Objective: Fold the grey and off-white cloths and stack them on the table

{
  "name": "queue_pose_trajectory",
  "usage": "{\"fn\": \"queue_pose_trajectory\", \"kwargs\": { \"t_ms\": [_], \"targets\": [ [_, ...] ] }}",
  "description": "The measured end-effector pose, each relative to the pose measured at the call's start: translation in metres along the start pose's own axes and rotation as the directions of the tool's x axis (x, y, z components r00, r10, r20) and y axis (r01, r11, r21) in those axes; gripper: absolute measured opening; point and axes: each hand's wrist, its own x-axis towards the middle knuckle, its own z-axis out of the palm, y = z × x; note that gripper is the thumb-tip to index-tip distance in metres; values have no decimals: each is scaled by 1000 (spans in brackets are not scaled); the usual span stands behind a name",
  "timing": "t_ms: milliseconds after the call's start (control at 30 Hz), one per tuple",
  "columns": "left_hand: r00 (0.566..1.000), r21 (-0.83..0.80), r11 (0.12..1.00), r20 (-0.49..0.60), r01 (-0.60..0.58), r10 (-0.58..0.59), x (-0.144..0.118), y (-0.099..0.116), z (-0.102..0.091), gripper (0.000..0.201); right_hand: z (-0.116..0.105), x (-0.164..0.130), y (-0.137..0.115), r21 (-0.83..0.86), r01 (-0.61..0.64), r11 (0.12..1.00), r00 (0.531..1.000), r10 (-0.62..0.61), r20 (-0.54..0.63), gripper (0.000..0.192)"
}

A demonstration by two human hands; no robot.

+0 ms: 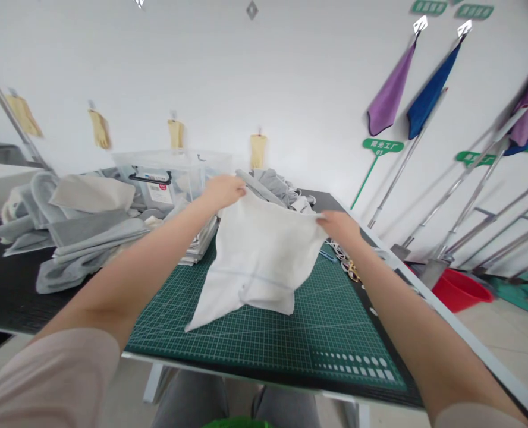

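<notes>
Stretching forward from the lower corners of the frame, both bare arms meet at centre: the left hand [223, 189] and the right hand [338, 224] each pinch a top corner of a white cloth [257, 261], lifted so its lower edge drapes onto the green cutting mat [335, 333] on the table [5, 285].

White cloth piece [255, 261], held up by its top corners, hanging creased, lower edge resting on green cutting mat [335, 333]
</notes>
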Motion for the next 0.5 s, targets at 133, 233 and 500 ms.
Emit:
{"fn": "queue_pose_trajectory", "kwargs": {
  "t_ms": [133,233,500],
  "targets": [
    [863,-178,969,-501,-171,60,-16,1,-59,30,-60,10,-20,14,71,997,912,-60,-406,23],
    [802,-296,896,-589,-331,102,-45,-1,-79,26,-79,-14,-31,76,183,980,822,-111,-558,22],
    [899,-504,802,103,-321,425,-134,-15,6,19,-7,-137,7,156,150,976,988,-141,-65,27]
  ]
}}
